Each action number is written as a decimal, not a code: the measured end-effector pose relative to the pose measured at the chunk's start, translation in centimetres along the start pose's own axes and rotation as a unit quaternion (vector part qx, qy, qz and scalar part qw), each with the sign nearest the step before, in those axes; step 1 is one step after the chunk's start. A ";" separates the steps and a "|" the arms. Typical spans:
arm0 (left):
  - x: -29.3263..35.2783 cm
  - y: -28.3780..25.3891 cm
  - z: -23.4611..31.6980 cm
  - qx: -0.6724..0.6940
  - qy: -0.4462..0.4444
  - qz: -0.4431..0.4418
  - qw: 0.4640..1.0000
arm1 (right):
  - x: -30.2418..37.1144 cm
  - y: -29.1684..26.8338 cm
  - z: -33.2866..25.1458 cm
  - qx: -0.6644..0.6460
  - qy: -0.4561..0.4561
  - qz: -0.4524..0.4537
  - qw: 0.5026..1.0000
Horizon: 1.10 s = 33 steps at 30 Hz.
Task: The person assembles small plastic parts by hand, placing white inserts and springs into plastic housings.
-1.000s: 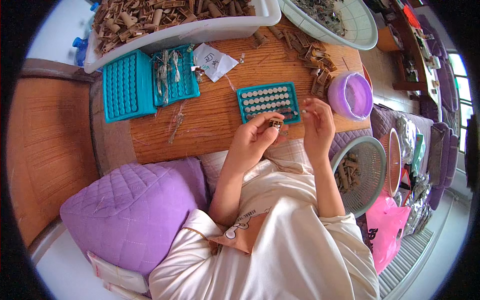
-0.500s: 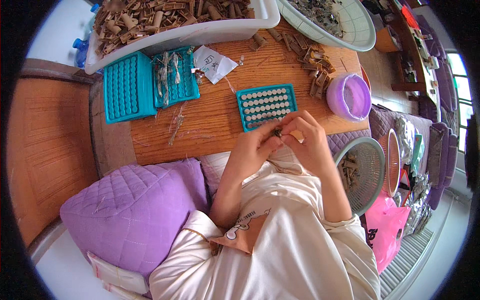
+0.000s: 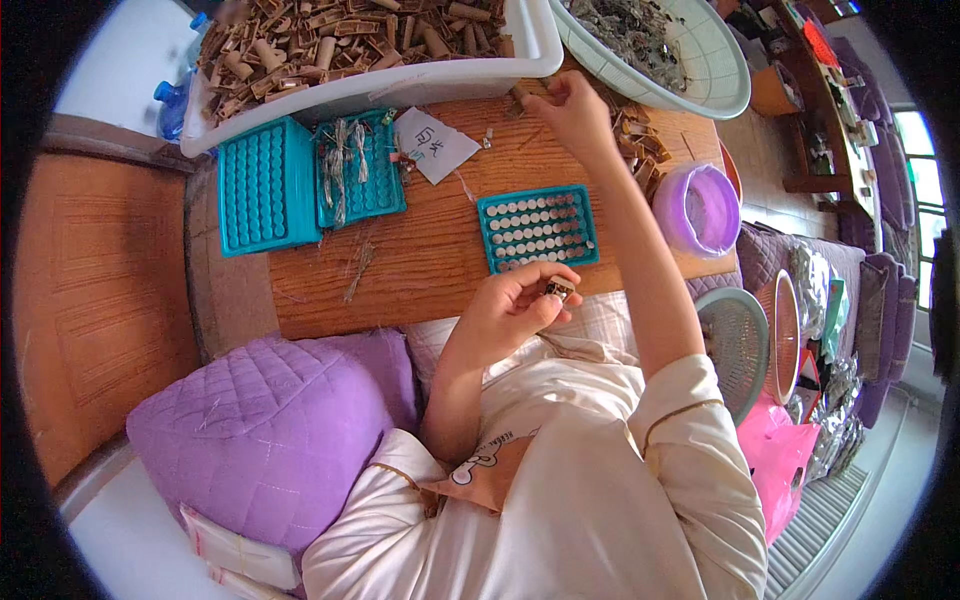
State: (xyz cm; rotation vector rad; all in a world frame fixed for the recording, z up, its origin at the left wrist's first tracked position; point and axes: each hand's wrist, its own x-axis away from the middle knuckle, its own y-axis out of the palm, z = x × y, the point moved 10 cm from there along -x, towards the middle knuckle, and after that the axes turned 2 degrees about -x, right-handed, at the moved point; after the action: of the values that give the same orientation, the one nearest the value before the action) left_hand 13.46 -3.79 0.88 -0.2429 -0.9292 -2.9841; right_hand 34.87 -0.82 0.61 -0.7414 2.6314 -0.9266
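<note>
My left hand [image 3: 508, 312] is closed around a small part with a dark, shiny metallic face [image 3: 560, 288], held just in front of the teal tray. At the far side of the table my right hand [image 3: 572, 112] pinches a brown plastic piece [image 3: 528, 97] beside the white bin; its fingertips partly cover it. The teal tray [image 3: 590, 222] between my hands holds rows of round white-topped pieces. More brown plastic pieces [image 3: 640, 140] lie loose to the right of my right hand.
A white bin [image 3: 360, 98] full of brown pieces and a pale green basket [image 3: 720, 75] stand at the back. Left are stacked teal trays [image 3: 270, 190], wire bundles [image 3: 335, 165] and a paper slip [image 3: 437, 143]. A purple tub [image 3: 680, 235] and grey-green basket [image 3: 755, 350] are right.
My right hand has left my left hand and reached forward to the brown pieces by the white bin. The left hand has stayed nearby, keeping the small part, now lower beside the tray.
</note>
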 end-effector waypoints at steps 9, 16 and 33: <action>0.1 -0.6 -0.3 -0.001 -0.011 0.007 1.000 | -0.2 0.7 -0.4 0.214 -0.013 -0.005 0.977; -0.5 -0.8 -0.4 -0.013 0.016 0.003 1.000 | 3.7 -4.1 1.3 0.245 -0.058 0.033 0.967; 0.6 -2.4 1.5 0.160 0.187 0.177 0.953 | 17.8 -3.5 -5.2 -0.472 0.096 0.038 0.875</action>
State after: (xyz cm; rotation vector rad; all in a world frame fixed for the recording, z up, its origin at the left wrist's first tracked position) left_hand 12.94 -0.95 0.90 0.1441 -1.1517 -2.3915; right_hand 19.30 -10.11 5.57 -0.7252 3.2015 0.4267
